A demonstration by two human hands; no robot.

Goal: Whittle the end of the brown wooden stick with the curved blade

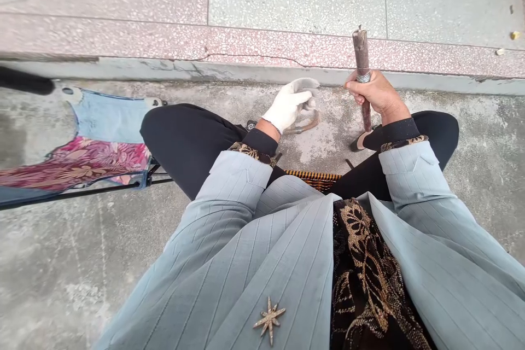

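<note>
My right hand [379, 93], bare, is closed around a short wooden stick [361, 52] held upright. Thin metal wire [363, 77] is wound round the stick just at my fingers, and a fine strand seems to stick out to the left. My left hand [289, 103] wears a white glove and hovers left of the stick, apart from it. Its fingers are curled in towards the thumb; what they hold, if anything, is too fine to make out. Beneath the glove, a curved brownish thing [305, 124] lies on the concrete, partly hidden.
A low woven seat [315, 179] shows between my legs. To the left stands a folding chair [110, 115] with blue and pink floral fabric. A raised terrazzo step [262, 57] runs across in front. Small yellowish bits [514, 35] lie on it at far right.
</note>
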